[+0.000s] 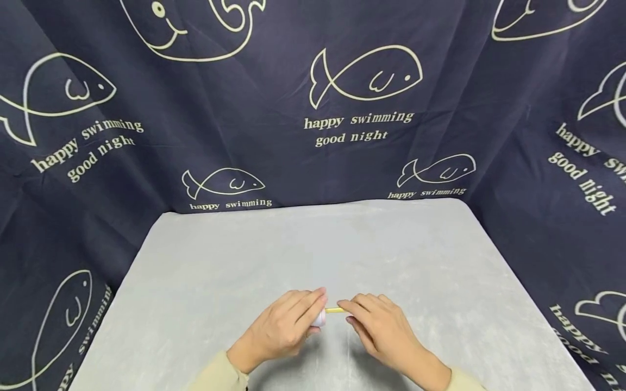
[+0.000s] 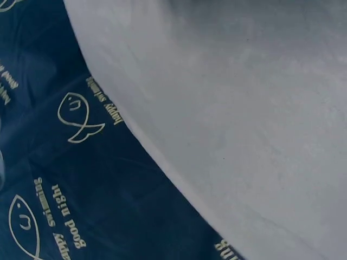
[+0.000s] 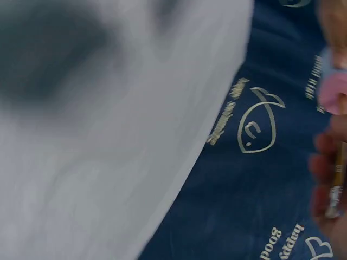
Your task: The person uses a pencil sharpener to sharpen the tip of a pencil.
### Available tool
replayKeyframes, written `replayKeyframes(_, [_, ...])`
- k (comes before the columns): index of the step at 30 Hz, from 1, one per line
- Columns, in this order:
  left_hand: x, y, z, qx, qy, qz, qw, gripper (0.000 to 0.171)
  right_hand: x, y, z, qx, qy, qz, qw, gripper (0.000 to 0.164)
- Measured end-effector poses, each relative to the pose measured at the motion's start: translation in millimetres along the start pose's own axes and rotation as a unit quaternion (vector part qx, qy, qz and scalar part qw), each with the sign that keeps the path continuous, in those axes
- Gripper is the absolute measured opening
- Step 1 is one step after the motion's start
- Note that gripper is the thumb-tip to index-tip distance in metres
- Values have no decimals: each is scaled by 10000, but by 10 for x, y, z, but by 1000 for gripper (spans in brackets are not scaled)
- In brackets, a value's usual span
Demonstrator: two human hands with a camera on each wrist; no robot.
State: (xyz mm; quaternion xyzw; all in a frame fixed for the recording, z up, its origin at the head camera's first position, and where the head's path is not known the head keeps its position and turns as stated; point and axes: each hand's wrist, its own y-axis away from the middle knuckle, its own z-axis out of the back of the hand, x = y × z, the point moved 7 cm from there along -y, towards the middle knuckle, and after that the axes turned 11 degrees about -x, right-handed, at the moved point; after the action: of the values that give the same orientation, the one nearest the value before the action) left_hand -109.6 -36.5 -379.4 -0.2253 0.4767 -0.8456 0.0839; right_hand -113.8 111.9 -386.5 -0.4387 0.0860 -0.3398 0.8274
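Observation:
My left hand (image 1: 288, 320) grips a small white-and-pink pencil sharpener (image 1: 319, 318) low over the front middle of the table. Fingers cover most of the sharpener. A thin yellow pencil (image 1: 335, 310) runs level from its side across to my right hand (image 1: 379, 326), whose thumb and fingers pinch it. The right wrist view catches the sharpener's pink face (image 3: 332, 95) at its right edge. Below that, the pencil's metal-banded end (image 3: 336, 195) lies along my curled right fingers. The left wrist view takes in neither hand.
A pale grey cloth covers the table (image 1: 313, 250). Dark blue curtains (image 1: 274, 108) printed with fish and lettering hang behind it and along both sides. Shadows of the hands fall on the cloth just beneath them.

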Motion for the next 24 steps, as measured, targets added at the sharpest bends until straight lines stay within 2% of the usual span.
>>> replayKeyframes(3, [85,33,-8,243,722,734,9944,45,59,32,16,-493,624,804,9936,35])
replayKeyframes(5, [129,65,-26,499,1295,1362,9809,44,86,31,34,-737,797,1126,9877,34])
replayKeyframes(6, [152,85,-39,653,1608,1752,9691,44,105,20,49,-872,863,1266,9843,33])
replayKeyframes(8, [184,138,-80,915,2216,2506,9379,44,155,-21,85,-1202,982,1496,9765,32])
replayKeyframes(10, [207,184,-110,1007,2615,3103,9084,46,195,-70,106,-1473,1048,1589,9706,33])
replayKeyframes(11, [210,193,-119,978,2690,3206,9029,47,208,-89,110,-1581,1073,1606,9684,34])
replayKeyframes(12, [207,193,-125,924,2702,3216,9028,47,214,-100,110,-1674,1080,1598,9668,36])
replayKeyframes(13, [193,185,-126,842,2636,3075,9104,46,213,-103,106,-1732,1041,1544,9671,37])
replayKeyframes(14, [174,172,-118,746,2461,2840,9237,44,202,-98,95,-1706,923,1418,9707,37])
replayKeyframes(16, [115,133,-94,528,1928,2120,9566,42,156,-75,58,-1328,496,998,9849,35])
replayKeyframes(17, [74,114,-78,394,1650,1681,9711,42,129,-62,39,-1050,216,705,9917,31])
replayKeyframes(18, [32,101,-67,292,1419,1309,9808,44,91,-51,13,-632,-165,269,9975,28])
replayKeyframes(19, [-8,90,-56,187,1200,963,9879,45,47,-38,-19,-152,-572,-264,9979,24])
replayKeyframes(20, [-46,79,-45,71,990,636,9930,45,-5,-21,-56,370,-1013,-887,9902,20])
replayKeyframes(21, [-80,67,-36,-45,818,348,9960,45,-59,3,-93,907,-1394,-1550,9738,16])
replayKeyframes(23, [-136,43,-23,-266,526,-112,9982,44,-148,51,-135,1758,-1905,-2658,9285,11])
replayKeyframes(24, [-160,30,-18,-368,404,-269,9981,44,-180,70,-145,2084,-2029,-3053,9068,12])
